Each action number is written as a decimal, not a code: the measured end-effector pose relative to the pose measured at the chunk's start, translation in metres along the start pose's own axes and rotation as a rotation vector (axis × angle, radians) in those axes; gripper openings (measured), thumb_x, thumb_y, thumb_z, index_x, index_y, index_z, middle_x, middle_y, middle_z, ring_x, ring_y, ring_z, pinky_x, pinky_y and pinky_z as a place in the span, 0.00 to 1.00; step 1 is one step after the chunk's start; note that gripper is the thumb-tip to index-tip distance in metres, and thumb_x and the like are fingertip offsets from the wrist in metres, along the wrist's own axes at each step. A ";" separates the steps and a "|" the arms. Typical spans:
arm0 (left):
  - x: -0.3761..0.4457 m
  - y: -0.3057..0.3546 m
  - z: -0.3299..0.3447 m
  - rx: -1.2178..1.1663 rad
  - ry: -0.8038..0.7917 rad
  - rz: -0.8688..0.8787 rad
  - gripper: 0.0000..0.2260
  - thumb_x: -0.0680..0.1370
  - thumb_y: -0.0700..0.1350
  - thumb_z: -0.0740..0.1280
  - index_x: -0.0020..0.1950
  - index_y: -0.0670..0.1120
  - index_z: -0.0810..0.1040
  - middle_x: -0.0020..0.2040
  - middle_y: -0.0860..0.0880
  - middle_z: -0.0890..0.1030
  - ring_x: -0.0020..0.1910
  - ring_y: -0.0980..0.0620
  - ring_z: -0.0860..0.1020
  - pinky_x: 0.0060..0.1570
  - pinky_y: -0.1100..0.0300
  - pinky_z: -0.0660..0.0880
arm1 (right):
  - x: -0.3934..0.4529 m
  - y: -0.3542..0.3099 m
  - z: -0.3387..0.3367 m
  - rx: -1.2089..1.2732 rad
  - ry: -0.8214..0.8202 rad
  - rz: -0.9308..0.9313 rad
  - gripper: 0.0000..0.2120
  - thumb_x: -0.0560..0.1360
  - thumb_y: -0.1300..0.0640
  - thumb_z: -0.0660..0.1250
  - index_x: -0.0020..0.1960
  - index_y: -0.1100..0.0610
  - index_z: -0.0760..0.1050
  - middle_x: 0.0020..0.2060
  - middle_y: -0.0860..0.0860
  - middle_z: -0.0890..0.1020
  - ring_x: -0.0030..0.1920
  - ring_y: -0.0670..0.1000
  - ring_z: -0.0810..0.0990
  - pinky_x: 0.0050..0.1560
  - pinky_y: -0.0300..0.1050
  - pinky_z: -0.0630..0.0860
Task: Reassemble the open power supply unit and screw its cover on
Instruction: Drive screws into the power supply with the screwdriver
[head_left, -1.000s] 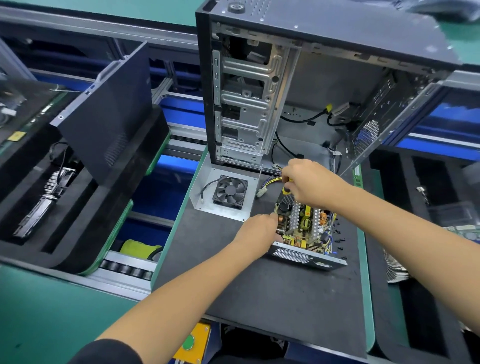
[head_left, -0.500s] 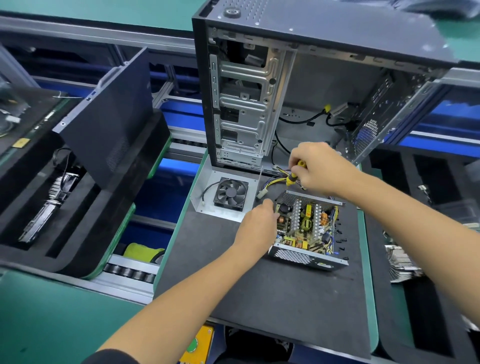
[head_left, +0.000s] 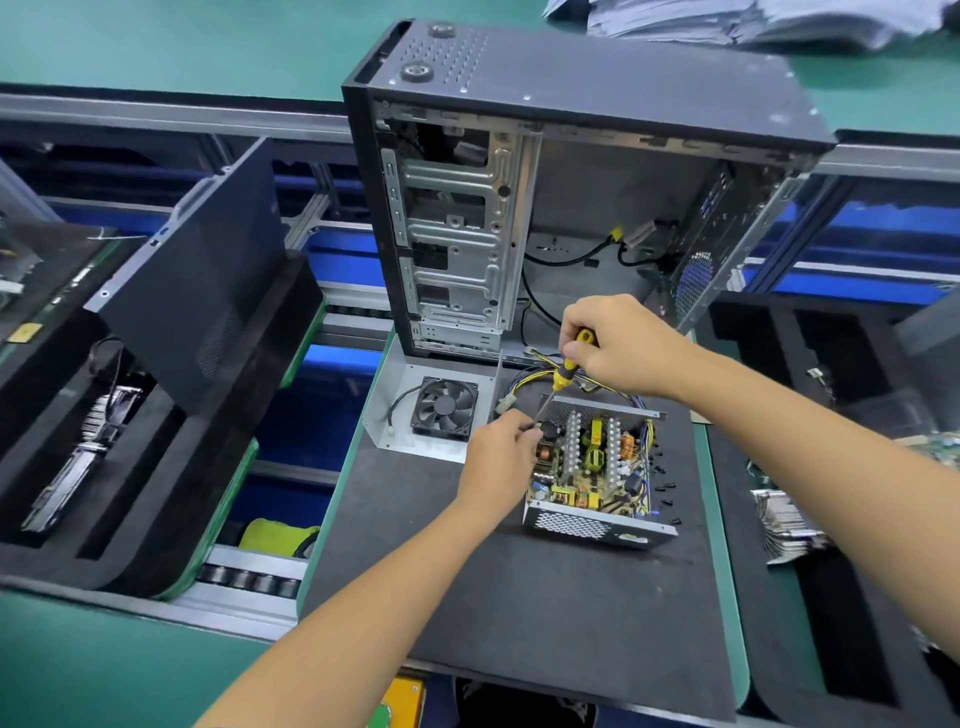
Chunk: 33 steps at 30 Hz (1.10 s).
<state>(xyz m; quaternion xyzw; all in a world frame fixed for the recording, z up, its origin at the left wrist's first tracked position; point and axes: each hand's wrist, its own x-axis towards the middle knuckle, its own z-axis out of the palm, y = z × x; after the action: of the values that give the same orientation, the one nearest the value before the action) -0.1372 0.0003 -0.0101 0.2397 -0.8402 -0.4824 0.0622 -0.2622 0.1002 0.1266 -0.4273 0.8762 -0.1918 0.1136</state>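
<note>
Power supply unit (head_left: 592, 467) open, right hand (head_left: 618, 345) gripping screwdriver (head_left: 563, 371)

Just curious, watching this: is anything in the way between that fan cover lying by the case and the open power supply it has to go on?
Yes. The left hand and the screwdriver, gripped by the right hand, sit at the power supply corner nearest the cover.

Both bare forearms are reaching in from the bottom of the frame and meeting just right of its centre. The left hand (head_left: 501, 451) is lying knuckles up, its fingers curling down at the tips, though what they are touching is hidden. The right hand (head_left: 615, 343) is entering from the right edge and sitting above the left, its fingers wrapping round the yellow handle of a screwdriver (head_left: 565, 368) that is slanting down and left toward the left hand's fingertips.
</note>
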 end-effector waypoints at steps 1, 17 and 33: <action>0.000 0.000 0.000 0.007 0.000 0.005 0.04 0.80 0.42 0.64 0.49 0.44 0.78 0.38 0.47 0.81 0.38 0.47 0.81 0.44 0.50 0.78 | 0.000 0.000 -0.001 -0.004 0.002 0.002 0.05 0.76 0.62 0.65 0.42 0.58 0.78 0.39 0.46 0.76 0.36 0.41 0.71 0.34 0.37 0.65; 0.008 -0.002 -0.020 0.120 0.024 0.163 0.07 0.78 0.44 0.68 0.42 0.42 0.80 0.32 0.44 0.80 0.34 0.44 0.79 0.39 0.50 0.76 | -0.002 0.003 -0.012 0.054 0.051 -0.049 0.05 0.76 0.63 0.66 0.42 0.58 0.78 0.38 0.42 0.74 0.38 0.43 0.72 0.38 0.38 0.65; 0.006 -0.001 -0.013 0.082 0.048 0.249 0.07 0.78 0.42 0.67 0.44 0.41 0.81 0.32 0.50 0.79 0.33 0.49 0.78 0.39 0.51 0.76 | -0.004 0.011 -0.009 0.052 0.037 -0.022 0.05 0.76 0.61 0.66 0.42 0.57 0.78 0.36 0.42 0.75 0.34 0.40 0.71 0.32 0.34 0.63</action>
<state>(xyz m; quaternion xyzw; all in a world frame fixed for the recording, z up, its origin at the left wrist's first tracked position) -0.1383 -0.0130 -0.0047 0.1471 -0.8807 -0.4306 0.1318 -0.2706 0.1115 0.1298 -0.4303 0.8681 -0.2236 0.1063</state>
